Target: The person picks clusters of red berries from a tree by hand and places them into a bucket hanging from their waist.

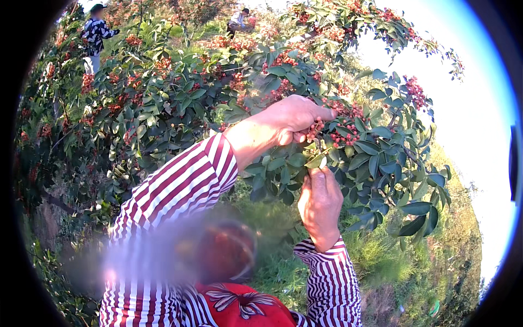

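Note:
My left hand (297,117) reaches across from the left, its fingers curled around a cluster of small red berries (315,129) that look like Sichuan pepper. Just below it, my right hand (321,199) is raised upright, thumb and fingers pinched at a leafy twig (316,159). The exact spot of that pinch is partly hidden by the fingers. Beside both hands, more red berries (344,137) grow among dark green leaves (368,147) on the same branch. Both forearms wear striped sleeves.
Dense berry bushes (158,109) fill the left and back. Leafy branch ends (419,212) hang at the right. Two people, one in a dark patterned top (95,35) and one farther off (238,22), stand behind. A blurred reddish round shape (226,250) covers the lower middle.

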`<state>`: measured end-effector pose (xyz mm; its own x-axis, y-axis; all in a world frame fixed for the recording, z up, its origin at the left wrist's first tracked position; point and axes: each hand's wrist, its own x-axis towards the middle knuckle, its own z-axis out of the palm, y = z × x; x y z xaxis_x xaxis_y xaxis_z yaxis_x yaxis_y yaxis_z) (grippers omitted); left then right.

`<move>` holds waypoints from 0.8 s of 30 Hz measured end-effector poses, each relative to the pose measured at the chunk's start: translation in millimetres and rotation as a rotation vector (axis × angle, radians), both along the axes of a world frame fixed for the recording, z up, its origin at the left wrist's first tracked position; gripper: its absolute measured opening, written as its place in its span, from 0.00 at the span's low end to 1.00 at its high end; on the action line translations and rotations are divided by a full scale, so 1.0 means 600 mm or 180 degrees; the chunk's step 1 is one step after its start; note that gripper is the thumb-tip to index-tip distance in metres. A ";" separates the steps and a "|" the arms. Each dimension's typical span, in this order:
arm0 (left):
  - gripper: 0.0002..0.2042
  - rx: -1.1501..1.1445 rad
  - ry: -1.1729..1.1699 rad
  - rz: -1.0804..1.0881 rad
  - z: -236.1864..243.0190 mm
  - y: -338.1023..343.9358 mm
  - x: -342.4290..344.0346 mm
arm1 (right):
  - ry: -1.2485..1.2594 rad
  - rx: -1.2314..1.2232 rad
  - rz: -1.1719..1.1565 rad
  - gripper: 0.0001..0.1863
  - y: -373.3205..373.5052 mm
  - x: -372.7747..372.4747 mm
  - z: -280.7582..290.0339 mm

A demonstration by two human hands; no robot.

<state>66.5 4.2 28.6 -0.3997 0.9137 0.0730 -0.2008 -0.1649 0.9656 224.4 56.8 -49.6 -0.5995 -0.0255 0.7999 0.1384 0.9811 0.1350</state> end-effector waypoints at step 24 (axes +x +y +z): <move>0.06 0.0309 0.4067 0.1443 0.018 0.044 0.054 | 0.0017 -0.0075 0.0046 0.13 -0.004 0.001 0.002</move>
